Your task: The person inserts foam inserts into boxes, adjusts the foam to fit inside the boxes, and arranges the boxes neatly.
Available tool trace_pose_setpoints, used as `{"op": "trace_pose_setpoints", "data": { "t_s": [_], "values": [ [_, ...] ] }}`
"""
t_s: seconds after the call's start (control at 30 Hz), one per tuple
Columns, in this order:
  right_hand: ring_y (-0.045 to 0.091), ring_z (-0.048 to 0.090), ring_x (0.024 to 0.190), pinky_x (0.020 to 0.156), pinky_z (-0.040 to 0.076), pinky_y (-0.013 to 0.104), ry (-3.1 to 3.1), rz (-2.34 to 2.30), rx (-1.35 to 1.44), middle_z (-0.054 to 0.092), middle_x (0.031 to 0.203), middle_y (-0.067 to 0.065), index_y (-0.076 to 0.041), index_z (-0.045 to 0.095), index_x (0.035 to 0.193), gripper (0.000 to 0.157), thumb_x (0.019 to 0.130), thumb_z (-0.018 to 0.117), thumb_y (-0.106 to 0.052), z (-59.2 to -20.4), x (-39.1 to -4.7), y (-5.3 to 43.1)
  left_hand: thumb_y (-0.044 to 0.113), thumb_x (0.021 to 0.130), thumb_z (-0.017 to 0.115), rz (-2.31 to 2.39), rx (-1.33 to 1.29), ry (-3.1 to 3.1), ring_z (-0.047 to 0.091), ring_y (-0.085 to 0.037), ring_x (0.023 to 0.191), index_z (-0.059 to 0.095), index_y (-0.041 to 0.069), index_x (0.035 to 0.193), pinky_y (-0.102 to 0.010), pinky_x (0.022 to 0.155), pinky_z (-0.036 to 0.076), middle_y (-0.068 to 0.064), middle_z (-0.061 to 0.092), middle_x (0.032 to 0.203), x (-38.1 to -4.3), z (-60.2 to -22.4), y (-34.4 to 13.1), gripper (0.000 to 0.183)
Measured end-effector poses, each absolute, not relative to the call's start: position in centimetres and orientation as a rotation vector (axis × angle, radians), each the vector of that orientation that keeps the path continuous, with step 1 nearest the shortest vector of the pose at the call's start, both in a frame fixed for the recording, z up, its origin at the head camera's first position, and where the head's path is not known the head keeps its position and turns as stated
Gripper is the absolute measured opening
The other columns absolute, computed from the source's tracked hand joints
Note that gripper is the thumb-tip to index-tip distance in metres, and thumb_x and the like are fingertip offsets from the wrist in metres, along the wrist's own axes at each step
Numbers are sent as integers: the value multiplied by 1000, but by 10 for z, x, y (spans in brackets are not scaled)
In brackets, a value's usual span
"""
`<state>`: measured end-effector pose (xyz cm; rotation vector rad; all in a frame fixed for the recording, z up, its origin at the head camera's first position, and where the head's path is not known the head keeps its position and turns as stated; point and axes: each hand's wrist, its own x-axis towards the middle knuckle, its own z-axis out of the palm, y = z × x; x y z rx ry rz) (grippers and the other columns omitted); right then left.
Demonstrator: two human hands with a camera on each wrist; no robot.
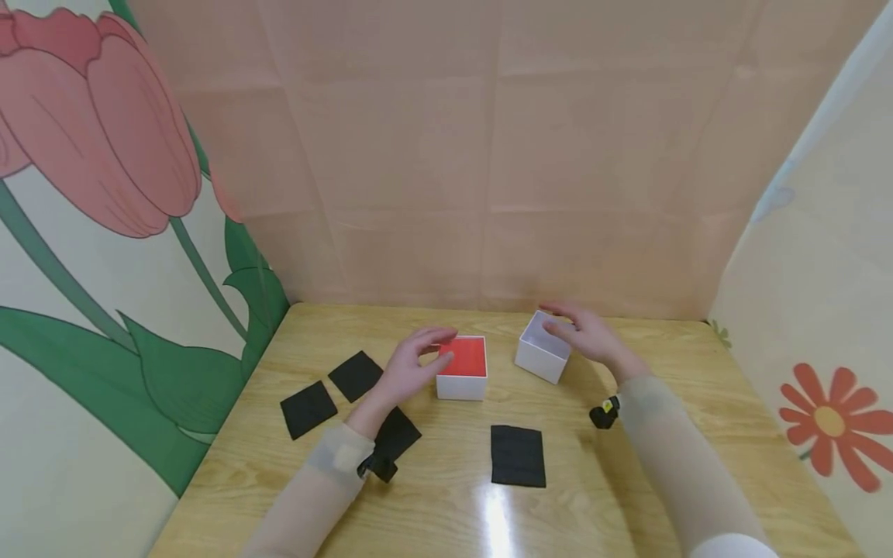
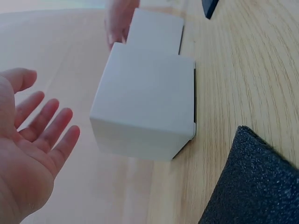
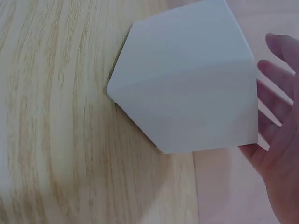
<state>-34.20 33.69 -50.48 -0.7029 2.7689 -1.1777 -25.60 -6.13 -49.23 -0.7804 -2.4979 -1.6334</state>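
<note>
A white square box (image 1: 462, 388) with a red top or inside stands near the middle of the table. My left hand (image 1: 412, 368) is at its left side, thumb and fingers spread apart. In the left wrist view a gap shows between this hand (image 2: 32, 149) and the white box (image 2: 145, 88). To the right, a second white box (image 1: 540, 360) sits turned at an angle, its open top showing a pale inside. My right hand (image 1: 589, 335) is over its far right edge, fingers extended. In the right wrist view the fingers (image 3: 275, 100) pass partly behind the box (image 3: 187, 102); contact is unclear.
Black square pieces lie flat on the wooden table (image 1: 446, 511): one (image 1: 309, 410) far left, another (image 1: 356, 376) beside it, a third (image 1: 398, 435) partly behind my left wrist, and one (image 1: 518, 456) in front of the boxes. A pinkish backdrop (image 1: 488, 194) rises behind the table.
</note>
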Motion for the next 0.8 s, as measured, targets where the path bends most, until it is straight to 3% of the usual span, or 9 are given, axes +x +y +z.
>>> {"op": "trace_pose_setpoints", "data": {
  "t_s": [0.17,0.5,0.67,0.8],
  "values": [
    [48,41,148,116,32,71,2745,-1198,-652,45,163,21,-4,48,160,60,111,60,-37,-511,-339,346,12,102,74,-1639,-778,-2498,62,-19,129,66,15,146,-47,111,51,1,66,142,-255,-494,-59,45],
    [48,50,142,112,42,66,2761,-1133,-627,47,162,23,-1,47,160,65,110,63,-38,-512,-325,362,15,102,74,-1635,-791,-2494,63,-20,126,66,12,147,-52,111,51,1,66,141,-256,-495,-57,46],
    [43,57,131,100,55,55,2667,-1100,-601,46,164,16,-11,42,165,90,92,86,-38,-510,-319,368,11,102,75,-1636,-807,-2493,63,-19,126,66,11,146,-47,110,52,1,66,140,-256,-496,-55,46],
    [41,54,132,100,56,55,2603,-1048,-648,43,166,14,-18,35,169,108,81,95,-34,-508,-321,368,9,101,74,-1637,-821,-2486,63,-20,125,65,5,146,-46,109,53,-2,67,139,-256,-497,-54,45]
  ]
}}
